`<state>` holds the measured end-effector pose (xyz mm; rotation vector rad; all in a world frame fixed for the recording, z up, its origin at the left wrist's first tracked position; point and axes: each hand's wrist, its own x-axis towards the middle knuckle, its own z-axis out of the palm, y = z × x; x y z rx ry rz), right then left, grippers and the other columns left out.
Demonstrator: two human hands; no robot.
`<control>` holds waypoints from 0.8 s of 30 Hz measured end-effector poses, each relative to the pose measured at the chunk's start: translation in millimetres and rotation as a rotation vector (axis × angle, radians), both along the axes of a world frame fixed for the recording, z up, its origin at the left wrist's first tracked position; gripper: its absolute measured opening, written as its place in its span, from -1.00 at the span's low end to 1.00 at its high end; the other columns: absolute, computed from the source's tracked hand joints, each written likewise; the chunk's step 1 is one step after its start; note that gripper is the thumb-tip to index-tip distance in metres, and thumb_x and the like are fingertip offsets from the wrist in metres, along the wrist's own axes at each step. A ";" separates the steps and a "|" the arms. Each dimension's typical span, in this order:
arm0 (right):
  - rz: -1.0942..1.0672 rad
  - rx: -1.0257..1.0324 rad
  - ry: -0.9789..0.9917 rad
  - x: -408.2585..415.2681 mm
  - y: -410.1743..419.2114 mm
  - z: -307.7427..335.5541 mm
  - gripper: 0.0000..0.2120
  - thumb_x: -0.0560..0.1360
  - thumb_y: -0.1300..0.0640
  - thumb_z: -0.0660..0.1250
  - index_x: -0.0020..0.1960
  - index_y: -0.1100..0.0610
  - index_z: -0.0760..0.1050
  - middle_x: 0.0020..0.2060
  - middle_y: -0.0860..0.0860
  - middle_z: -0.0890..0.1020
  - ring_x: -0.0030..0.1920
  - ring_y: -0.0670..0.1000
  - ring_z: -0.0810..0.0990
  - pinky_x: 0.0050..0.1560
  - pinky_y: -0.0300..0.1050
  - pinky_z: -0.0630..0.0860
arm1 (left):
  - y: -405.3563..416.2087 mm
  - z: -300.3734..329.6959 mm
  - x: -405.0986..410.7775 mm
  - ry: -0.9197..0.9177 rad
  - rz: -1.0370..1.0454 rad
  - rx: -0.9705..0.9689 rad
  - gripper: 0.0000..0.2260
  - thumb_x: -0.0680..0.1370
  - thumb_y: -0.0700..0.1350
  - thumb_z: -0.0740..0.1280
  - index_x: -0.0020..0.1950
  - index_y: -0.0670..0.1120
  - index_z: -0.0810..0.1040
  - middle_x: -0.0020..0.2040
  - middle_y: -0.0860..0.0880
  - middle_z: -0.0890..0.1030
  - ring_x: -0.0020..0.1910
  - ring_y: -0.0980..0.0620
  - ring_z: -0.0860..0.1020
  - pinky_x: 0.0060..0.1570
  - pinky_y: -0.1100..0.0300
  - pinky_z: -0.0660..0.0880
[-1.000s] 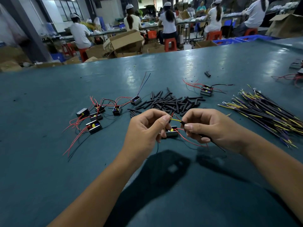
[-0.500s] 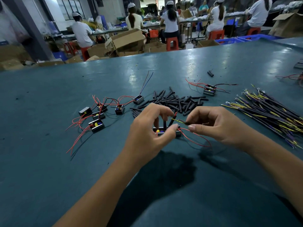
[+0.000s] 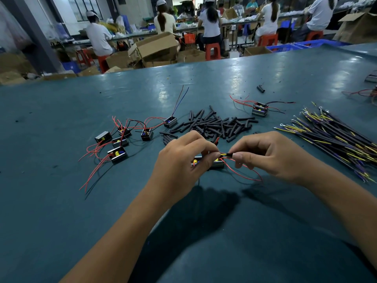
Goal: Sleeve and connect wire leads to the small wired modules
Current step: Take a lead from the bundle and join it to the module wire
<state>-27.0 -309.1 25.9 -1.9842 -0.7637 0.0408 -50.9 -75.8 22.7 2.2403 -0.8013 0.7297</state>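
Observation:
My left hand and my right hand meet at the table's centre. Between their fingertips runs a yellow wire lead with a black sleeve; the right thumb and forefinger pinch the sleeved end, the left fingers pinch the yellow end. Under the left fingers sits a small black module, partly hidden, with a red wire looping out to the right. A pile of black sleeve tubes lies just beyond the hands.
Several wired modules with red leads lie at the left, one more module at the back right. A bundle of yellow and dark leads lies at the right. People on stools and cardboard boxes are beyond the table's far edge.
The hands have sunk toward the table and the left hand now reaches over the module. The right hand has shifted slightly right with the sleeved lead.

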 end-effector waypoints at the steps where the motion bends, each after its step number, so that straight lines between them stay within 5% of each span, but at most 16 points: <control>1: 0.009 0.003 0.002 -0.1 -0.7 0.5 -0.86 0.50 0.01 0.37 -0.05 0.03 0.66 -0.26 -0.01 0.69 -0.32 -0.13 0.54 -0.25 -0.22 0.49 | 0.8 0.9 0.3 0.049 -0.014 -0.026 -0.89 0.58 -0.10 0.40 -0.04 -0.11 0.68 -0.15 0.05 0.56 -0.24 0.04 0.48 -0.23 -0.05 0.48; 5: 0.012 -0.013 -0.018 0.7 -3.1 1.3 -0.85 0.53 -0.01 0.36 -0.03 0.03 0.65 -0.22 -0.02 0.70 -0.29 -0.08 0.55 -0.22 -0.08 0.51 | 3.9 4.1 -1.0 0.321 -0.103 -0.138 -0.91 0.60 -0.14 0.38 -0.03 -0.10 0.68 -0.20 0.08 0.57 -0.24 0.07 0.50 -0.18 0.17 0.45; 9: 0.044 -0.013 -0.017 0.9 -4.1 2.5 -0.80 0.54 -0.06 0.31 -0.02 0.03 0.63 -0.21 -0.02 0.70 -0.28 -0.10 0.56 -0.23 -0.22 0.50 | 4.8 8.1 -1.5 0.653 -0.216 -0.329 -0.87 0.62 -0.21 0.36 -0.09 -0.10 0.68 -0.28 -0.12 0.60 -0.27 0.07 0.46 -0.20 0.17 0.39; 11: 0.076 0.021 0.027 1.8 -3.8 1.1 -0.75 0.56 -0.04 0.27 -0.04 0.12 0.61 -0.26 0.03 0.70 -0.32 -0.09 0.55 -0.26 -0.29 0.47 | 3.2 9.4 -1.9 0.731 -0.262 -0.372 -0.82 0.62 -0.23 0.34 -0.12 -0.10 0.68 -0.34 0.08 0.61 -0.33 0.19 0.45 -0.25 0.36 0.39; 16: 0.118 0.112 0.154 2.4 -2.2 -2.4 -0.68 0.59 -0.01 0.24 -0.05 0.26 0.55 -0.35 0.09 0.66 -0.45 -0.08 0.44 -0.39 -0.32 0.40 | 0.4 11.2 -2.7 0.792 -0.297 -0.480 -0.77 0.63 -0.22 0.31 -0.18 -0.07 0.68 -0.37 0.09 0.52 -0.37 0.14 0.38 -0.31 0.39 0.33; 24: 0.098 0.073 0.169 -0.7 -5.1 4.3 -0.83 0.56 0.05 0.32 -0.05 0.15 0.57 -0.32 0.07 0.68 -0.39 -0.08 0.46 -0.35 -0.30 0.42 | -0.3 7.0 -2.2 0.749 -0.221 -0.409 -0.80 0.63 -0.23 0.32 -0.17 -0.11 0.64 -0.40 0.17 0.55 -0.39 0.20 0.39 -0.33 0.43 0.33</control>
